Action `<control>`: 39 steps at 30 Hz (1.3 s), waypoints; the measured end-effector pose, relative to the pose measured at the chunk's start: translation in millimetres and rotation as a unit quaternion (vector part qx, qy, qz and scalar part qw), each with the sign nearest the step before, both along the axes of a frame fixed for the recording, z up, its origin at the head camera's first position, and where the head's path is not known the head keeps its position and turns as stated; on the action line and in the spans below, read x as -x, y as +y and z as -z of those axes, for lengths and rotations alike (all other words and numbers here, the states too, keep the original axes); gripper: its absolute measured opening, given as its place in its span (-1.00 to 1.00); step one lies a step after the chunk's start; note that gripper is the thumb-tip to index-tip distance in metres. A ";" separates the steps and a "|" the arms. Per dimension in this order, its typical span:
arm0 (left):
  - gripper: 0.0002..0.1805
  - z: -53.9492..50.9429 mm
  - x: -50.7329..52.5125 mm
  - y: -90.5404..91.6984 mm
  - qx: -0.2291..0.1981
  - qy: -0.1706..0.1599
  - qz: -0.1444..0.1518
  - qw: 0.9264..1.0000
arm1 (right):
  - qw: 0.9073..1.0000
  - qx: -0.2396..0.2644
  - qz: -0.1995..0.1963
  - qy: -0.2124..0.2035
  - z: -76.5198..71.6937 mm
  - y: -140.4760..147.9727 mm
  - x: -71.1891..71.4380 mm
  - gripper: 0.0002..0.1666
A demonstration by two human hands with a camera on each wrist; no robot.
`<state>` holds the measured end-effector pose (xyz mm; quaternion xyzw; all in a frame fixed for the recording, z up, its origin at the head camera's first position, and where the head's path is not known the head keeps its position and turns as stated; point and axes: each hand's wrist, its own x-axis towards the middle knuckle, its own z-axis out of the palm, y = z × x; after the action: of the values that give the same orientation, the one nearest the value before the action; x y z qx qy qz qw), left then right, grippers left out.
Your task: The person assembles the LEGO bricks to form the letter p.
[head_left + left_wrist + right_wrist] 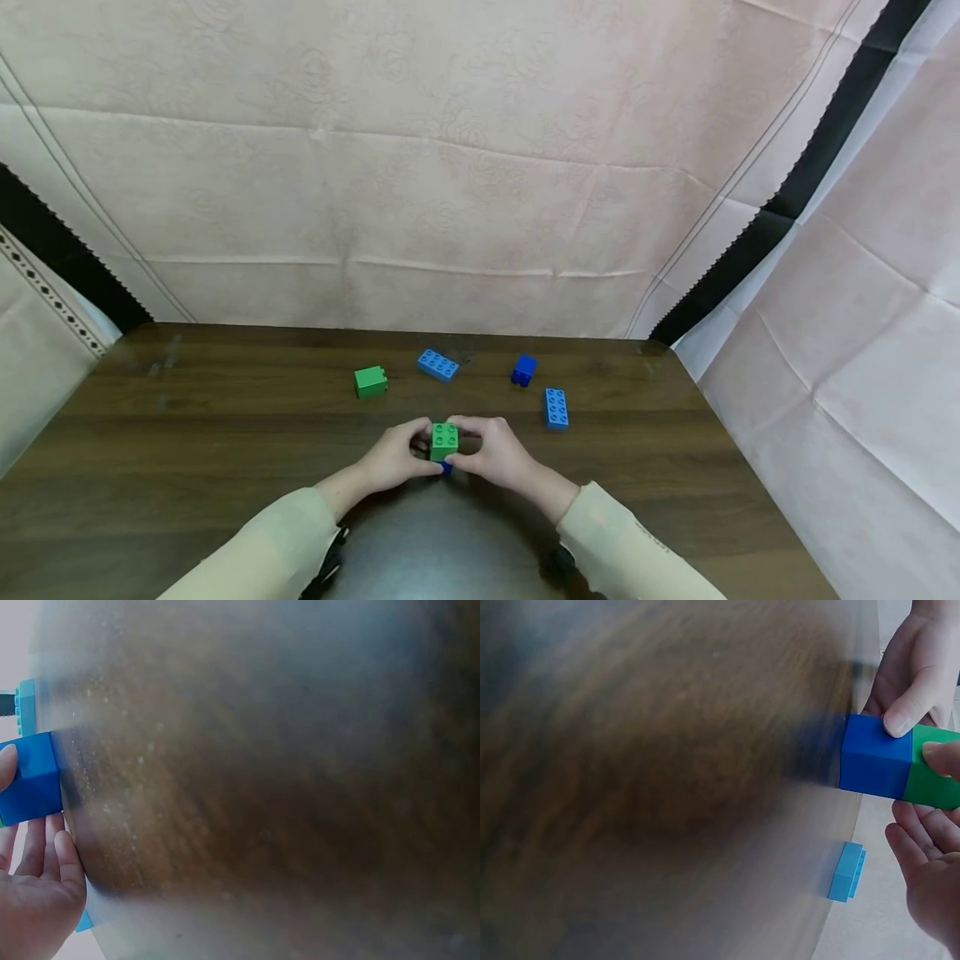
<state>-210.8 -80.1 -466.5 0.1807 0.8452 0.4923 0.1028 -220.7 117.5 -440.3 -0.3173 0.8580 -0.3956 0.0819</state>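
Observation:
A green toy brick (444, 442) sits on top of a dark blue toy brick (876, 756) at the middle of the table, the two meeting face to face. My left hand (395, 457) pinches the blue brick from the left, its thumb (901, 722) on the near side. From the right, my right hand (497, 452) pinches the green brick, the thumb bent over its near face. In the left wrist view the blue brick (31, 778) shows large, with the left fingers beneath it.
Farther back on the brown wooden table (247, 392) lie a green brick (371, 382), a light blue brick (437, 365) and a dark blue brick (523, 370). Another light blue brick (556, 409) lies to the right. Pale cloth (450, 192) hangs behind the table.

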 end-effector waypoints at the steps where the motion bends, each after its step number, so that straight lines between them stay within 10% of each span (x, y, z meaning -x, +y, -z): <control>1: -0.67 -0.3 -0.4 -0.4 0.000 -0.001 -0.001 1.000 | 1.000 -0.002 0.001 -0.002 0.2 -0.4 0.3 -0.61; 26: -0.63 -3.1 -1.0 -8.0 -0.033 0.005 -0.007 0.999 | 0.995 -0.033 0.019 -0.092 -2.3 5.3 8.9 -0.55; 39: -0.62 -2.9 -0.4 -9.3 -0.034 0.002 -0.002 0.999 | 0.976 0.032 0.185 -0.108 2.9 -2.9 66.4 -0.52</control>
<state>-210.4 -89.4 -463.7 0.1834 0.8287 0.5204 0.0939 -287.1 114.5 -443.2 -0.1113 0.8748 -0.4631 0.0889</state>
